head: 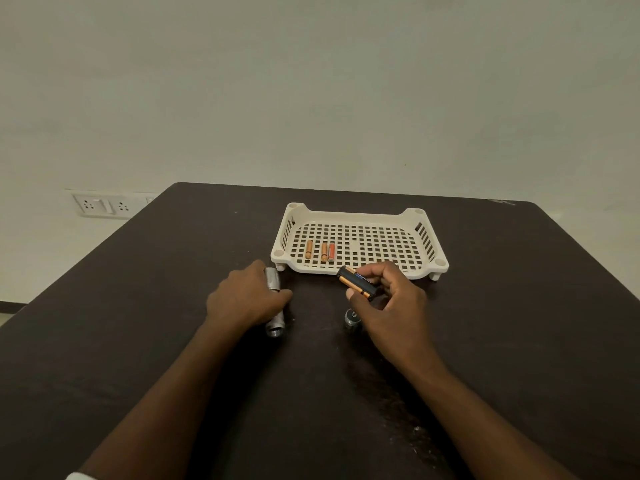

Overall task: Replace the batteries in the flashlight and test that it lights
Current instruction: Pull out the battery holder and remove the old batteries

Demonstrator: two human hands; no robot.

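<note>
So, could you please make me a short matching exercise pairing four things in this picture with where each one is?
Things:
1. flashlight body
2. battery holder
3. three loose batteries
4. end cap

Places:
A. in the white tray
B. pinched in the right hand
C. on the table, under the left hand
D. on the table below the right hand

Pairs: 1-C, 2-B, 3-A, 4-D

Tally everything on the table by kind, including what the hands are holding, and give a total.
Loose batteries in the tray: 3
Trays: 1
Flashlight bodies, under the left hand: 1
Battery holders, held in the right hand: 1
End caps on the table: 1
Total: 7
</note>
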